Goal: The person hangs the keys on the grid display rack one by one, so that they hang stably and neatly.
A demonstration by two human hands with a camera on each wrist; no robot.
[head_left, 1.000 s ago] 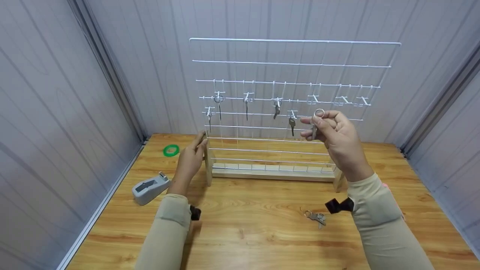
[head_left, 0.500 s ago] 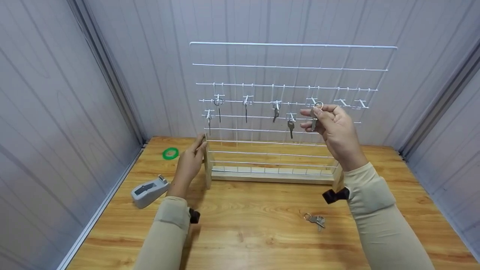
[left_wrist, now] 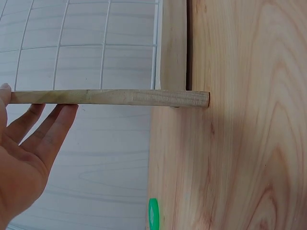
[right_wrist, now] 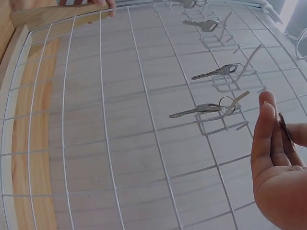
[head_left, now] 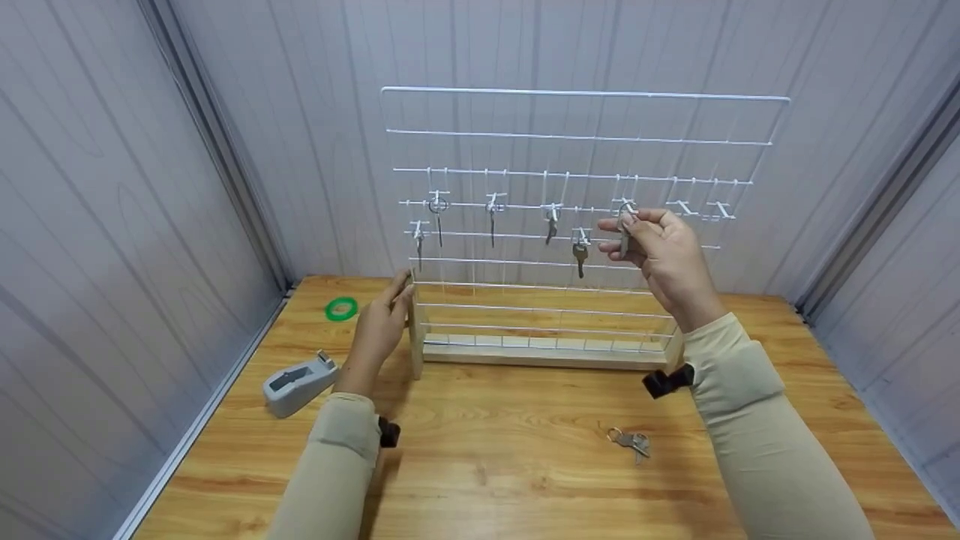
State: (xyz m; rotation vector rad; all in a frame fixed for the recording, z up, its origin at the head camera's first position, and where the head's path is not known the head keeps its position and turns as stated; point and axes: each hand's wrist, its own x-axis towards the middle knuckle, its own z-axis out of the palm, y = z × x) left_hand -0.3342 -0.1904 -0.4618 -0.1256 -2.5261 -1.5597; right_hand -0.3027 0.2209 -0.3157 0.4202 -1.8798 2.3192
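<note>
My right hand (head_left: 670,259) pinches a key (head_left: 624,238) between thumb and fingers. Its ring overlaps a white hook (head_left: 624,202) on the wire grid rack (head_left: 585,93). The right wrist view shows the held key (right_wrist: 286,127) edge-on, partly hidden by the fingers. With thumb on one side and fingers on the other, my left hand (head_left: 382,319) grips the rack's wooden side post (left_wrist: 110,97). Several keys hang on hooks to the left, among them one key (head_left: 580,259) on a lower hook near my right hand.
Two bare hooks, one a white hook (head_left: 682,208), are on the grid's right. Loose keys on a ring (head_left: 634,442) lie on the wooden table (head_left: 480,465). A grey tape dispenser (head_left: 289,390) and a green tape roll (head_left: 341,308) lie at left.
My right hand has moved slightly up and left, bringing the key's ring to the hook. My left hand keeps its grip on the post. The camera view has shifted a little.
</note>
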